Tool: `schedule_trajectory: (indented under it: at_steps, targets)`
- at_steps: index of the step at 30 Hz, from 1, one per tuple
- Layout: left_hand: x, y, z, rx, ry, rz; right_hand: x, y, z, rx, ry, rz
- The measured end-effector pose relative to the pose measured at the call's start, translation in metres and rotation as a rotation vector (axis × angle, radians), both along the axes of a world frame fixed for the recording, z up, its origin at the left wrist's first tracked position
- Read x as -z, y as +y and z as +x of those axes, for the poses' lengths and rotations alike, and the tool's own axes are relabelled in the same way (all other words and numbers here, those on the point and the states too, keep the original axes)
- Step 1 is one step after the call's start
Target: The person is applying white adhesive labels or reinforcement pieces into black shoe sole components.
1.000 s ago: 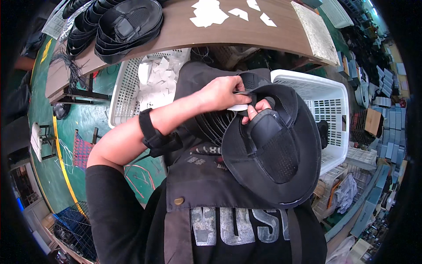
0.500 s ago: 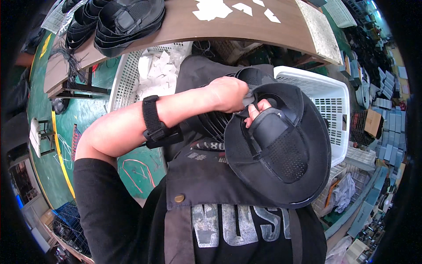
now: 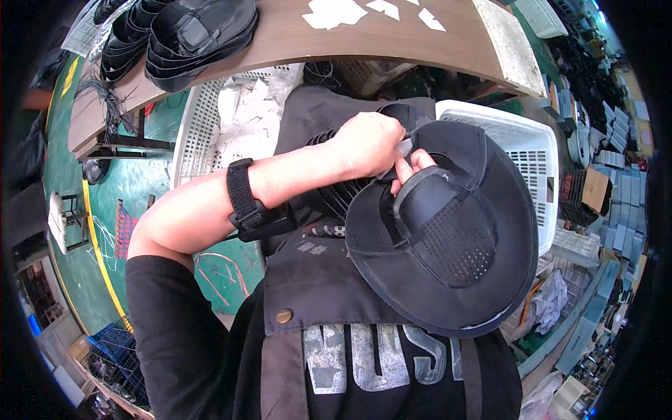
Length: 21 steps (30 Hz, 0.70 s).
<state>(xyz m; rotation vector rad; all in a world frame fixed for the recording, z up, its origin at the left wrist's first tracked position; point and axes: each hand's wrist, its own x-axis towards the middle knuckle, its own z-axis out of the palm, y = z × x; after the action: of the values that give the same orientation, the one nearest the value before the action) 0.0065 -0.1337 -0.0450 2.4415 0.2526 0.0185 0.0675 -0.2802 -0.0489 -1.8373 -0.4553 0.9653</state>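
Note:
A black shoe upper [image 3: 448, 238] with a perforated front panel lies tilted over my lap, right of centre. The fingers of my right hand [image 3: 413, 168] show through its opening, curled on the inner edge; the rest of that hand and its arm are hidden behind the upper. Beside these fingers my left hand [image 3: 369, 143] is closed in a fist at the upper's far left edge. A small grey piece [image 3: 404, 146] peeks out of the fist, too small to name. Behind my left wrist, more black layered pieces [image 3: 336, 199] rest on my lap.
Stacked black uppers [image 3: 199, 42] and white paper scraps [image 3: 334, 12] lie on the brown table [image 3: 280, 38] ahead. Below its edge stands a white crate [image 3: 183, 140] full of white scraps. Another white basket [image 3: 546, 164] is close on my right.
The upper has turned a little, swinging outward and to the right at its far side. Both hands have stayed together at its edge; my left fist has shifted slightly up and right.

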Motion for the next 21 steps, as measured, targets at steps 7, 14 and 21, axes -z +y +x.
schedule_trajectory:
  at_steps: [7,14,21]
  targets:
    - [-0.005,0.0,-0.003,-0.001,-0.077,-0.067,-0.01,-0.029,0.019,-0.329,-0.225,0.201]
    - [-0.002,0.003,-0.002,0.042,-0.094,-0.088,0.059,-0.032,0.042,-0.047,-0.24,0.347]
    - [-0.043,0.042,-0.011,0.07,-0.263,-0.123,0.017,-0.028,0.046,0.169,0.305,0.449]
